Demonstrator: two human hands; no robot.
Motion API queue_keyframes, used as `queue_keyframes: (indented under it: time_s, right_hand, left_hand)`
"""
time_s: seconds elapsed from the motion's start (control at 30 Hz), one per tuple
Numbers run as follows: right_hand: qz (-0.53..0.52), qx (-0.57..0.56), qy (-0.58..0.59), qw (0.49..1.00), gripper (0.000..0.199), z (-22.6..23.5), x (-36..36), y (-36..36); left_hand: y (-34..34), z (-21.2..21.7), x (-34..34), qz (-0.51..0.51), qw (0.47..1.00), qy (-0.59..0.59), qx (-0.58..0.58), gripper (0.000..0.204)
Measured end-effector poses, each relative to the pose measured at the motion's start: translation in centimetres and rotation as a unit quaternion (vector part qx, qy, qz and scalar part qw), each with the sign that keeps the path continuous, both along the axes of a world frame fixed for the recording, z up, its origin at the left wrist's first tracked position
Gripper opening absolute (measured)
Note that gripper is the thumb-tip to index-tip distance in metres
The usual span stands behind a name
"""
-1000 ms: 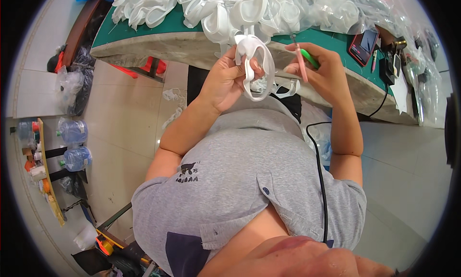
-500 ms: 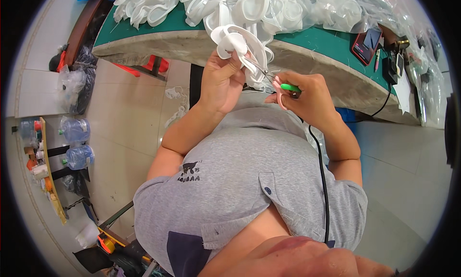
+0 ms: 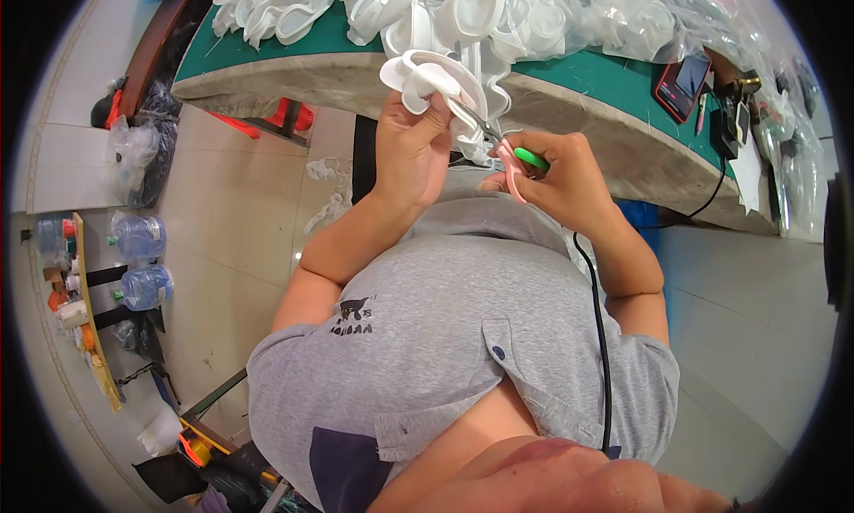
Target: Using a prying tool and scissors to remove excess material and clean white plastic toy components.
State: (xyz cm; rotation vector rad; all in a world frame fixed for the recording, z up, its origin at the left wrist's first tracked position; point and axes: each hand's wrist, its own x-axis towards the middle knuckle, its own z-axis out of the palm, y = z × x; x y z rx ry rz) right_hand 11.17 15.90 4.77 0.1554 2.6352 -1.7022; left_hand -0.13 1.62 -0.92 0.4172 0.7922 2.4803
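Observation:
Between the thumb and fingers of my left hand (image 3: 414, 148) is a curled white strip (image 3: 430, 75), held up just off the table's front edge. My right hand (image 3: 565, 177) is wrapped round a pair of scissors (image 3: 509, 161) with pink and green handles. The scissor blades point up and left and reach the strip beside my left fingertips; whether they are cutting it is too small to tell. More white strip hangs down behind the blades, joined toward the heap (image 3: 445, 15) of similar looped strips on the table.
The green-topped table (image 3: 578, 72) has a pale, rounded front edge. Clear plastic bags (image 3: 640, 24) cover its right part, near a red-cased phone (image 3: 681, 86) and a black cable (image 3: 716, 188). White scraps (image 3: 329, 209) lie on the floor, and water jugs (image 3: 142, 235) stand at the left.
The scissors have moved slightly left and up, closer to my left fingers. The held white strip has turned a little and shifted left.

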Motion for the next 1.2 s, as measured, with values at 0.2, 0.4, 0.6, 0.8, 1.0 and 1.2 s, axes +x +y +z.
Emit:
queue_keyframes:
  time_s: [0.2,0.4,0.6,0.8,1.0,1.2]
  right_hand:
    - [-0.003,-0.044,0.0,0.999,0.013,-0.3,-0.1,-0.3]
    - [-0.017,-0.077,-0.013,0.997,0.016,-0.2,0.0,-0.6]
    - [-0.023,-0.085,-0.019,0.996,0.016,-0.2,-0.3,-1.0]
    - [-0.024,-0.106,-0.011,0.994,0.017,0.3,-0.7,-1.1]
    - [-0.015,-0.113,-0.008,0.993,0.021,1.0,-1.2,-0.7]
    - [-0.026,-0.139,-0.022,0.99,0.022,0.4,-1.1,-0.6]
  left_hand:
    - [0.0,0.1,-0.1,-0.014,1.0,0.019,0.006,0.023]
    - [-0.2,0.1,-0.1,-0.008,1.0,0.028,0.0,0.024]
    - [-0.3,-0.1,-0.3,-0.029,0.999,0.043,0.013,0.028]
    - [0.0,0.5,0.0,-0.036,0.998,0.046,0.013,0.04]
    - [-0.2,0.8,0.5,-0.08,0.997,0.019,-0.004,0.047]
    - [-0.2,1.0,0.0,-0.14,0.988,0.071,0.005,0.052]
